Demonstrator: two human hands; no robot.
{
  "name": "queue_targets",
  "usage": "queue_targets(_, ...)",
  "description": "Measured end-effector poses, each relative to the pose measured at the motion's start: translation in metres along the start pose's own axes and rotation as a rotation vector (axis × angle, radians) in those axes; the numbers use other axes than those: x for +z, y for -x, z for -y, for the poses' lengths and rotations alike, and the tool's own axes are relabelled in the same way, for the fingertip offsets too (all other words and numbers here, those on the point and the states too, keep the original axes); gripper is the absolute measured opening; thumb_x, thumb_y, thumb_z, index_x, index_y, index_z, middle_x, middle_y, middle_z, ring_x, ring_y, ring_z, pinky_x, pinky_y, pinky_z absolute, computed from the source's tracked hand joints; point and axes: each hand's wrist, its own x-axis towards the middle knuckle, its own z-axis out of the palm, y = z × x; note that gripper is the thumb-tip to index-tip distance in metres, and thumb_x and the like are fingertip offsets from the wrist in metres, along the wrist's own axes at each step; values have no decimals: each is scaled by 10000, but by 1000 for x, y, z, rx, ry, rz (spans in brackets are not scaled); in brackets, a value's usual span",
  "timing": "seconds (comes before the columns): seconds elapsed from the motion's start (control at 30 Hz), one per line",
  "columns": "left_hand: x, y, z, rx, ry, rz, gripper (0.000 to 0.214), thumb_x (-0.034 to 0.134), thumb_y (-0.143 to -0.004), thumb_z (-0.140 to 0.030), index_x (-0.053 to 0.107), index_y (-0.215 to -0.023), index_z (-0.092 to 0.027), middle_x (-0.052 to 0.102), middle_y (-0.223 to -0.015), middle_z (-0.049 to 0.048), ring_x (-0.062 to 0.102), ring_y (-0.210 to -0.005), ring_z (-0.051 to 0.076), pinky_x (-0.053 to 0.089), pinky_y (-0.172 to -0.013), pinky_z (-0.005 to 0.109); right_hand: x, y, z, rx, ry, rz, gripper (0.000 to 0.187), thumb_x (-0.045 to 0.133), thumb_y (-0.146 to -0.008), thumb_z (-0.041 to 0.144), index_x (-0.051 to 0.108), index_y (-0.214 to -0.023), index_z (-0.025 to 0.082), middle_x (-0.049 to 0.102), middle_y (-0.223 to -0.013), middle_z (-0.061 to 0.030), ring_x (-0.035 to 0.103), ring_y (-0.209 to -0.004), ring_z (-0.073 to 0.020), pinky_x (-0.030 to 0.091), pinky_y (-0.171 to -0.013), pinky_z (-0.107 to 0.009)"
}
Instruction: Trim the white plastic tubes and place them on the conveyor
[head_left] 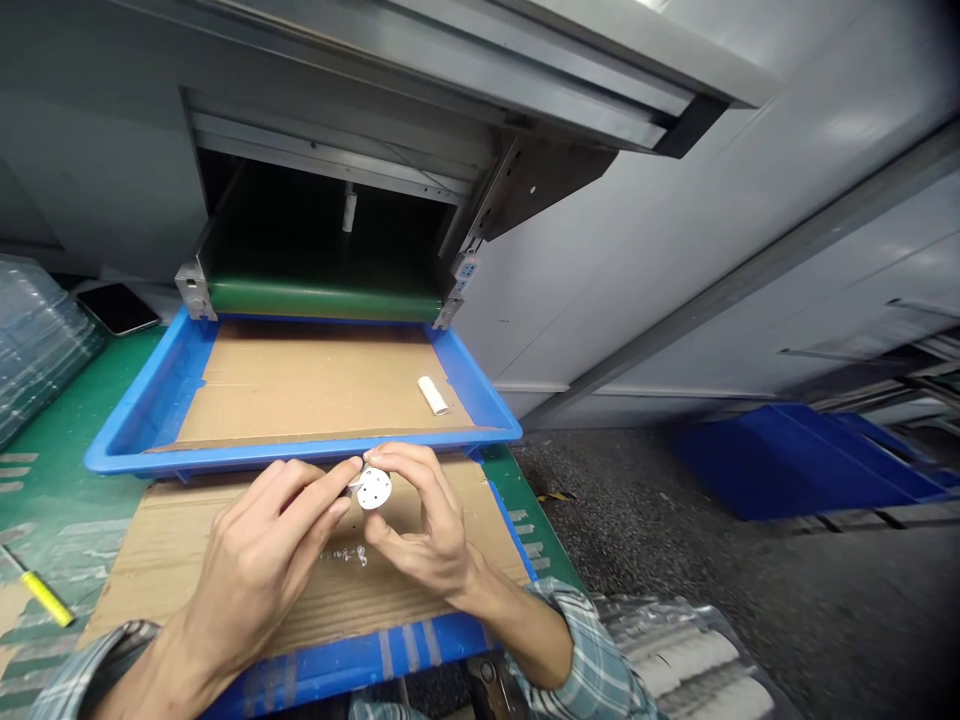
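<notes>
A small white round disc with several dark holes (374, 488) is held up over the cardboard, its flat face towards me. My right hand (429, 525) grips it by the edge, thumb below and fingers above. My left hand (274, 545) is closed at the disc's left side, with the fingertips pinched together. A thin, light-coloured piece shows between those fingertips and the disc; its kind is too small to tell. Underneath both hands lies a brown cardboard sheet (180, 570) with handwritten marks.
A blue tray (300, 455) lined with cardboard holds a white cylinder (433, 395). Behind it, a green conveyor belt (322, 297) carries another white cylinder (349, 212) out of an opening. A yellow-handled screwdriver (46, 598), a phone (118, 308) and clear plastic trays (41, 340) are at left.
</notes>
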Motion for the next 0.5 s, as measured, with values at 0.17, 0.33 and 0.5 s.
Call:
queue_targets(0.17,1,1,0,-19,20,13,427,583,-1065,-78,592,-1475,-198,641,-1067,37,582,-942,138,474,-863,264,0,-2,2,-28,37,13,486,626,-911,53,580,-1374,195,709,-1191,-124,723,-1093,-254,674,-913,-424)
queue_targets(0.33,1,2,1,-37,15,19,422,590,-1061,-78,613,-1461,-210,636,-1035,23,585,-922,125,476,-847,250,1,-3,1,-51,71,19,475,626,-915,37,590,-1366,183,706,-1176,-125,727,-1101,-254,676,-927,-424)
queue_targets(0.5,-1,3,1,-39,13,23,427,595,-1060,-83,617,-1465,-219,633,-1005,19,591,-887,122,486,-816,250,0,-2,2,-42,81,33,500,621,-919,31,579,-1388,200,710,-1185,-123,730,-1115,-260,675,-940,-441)
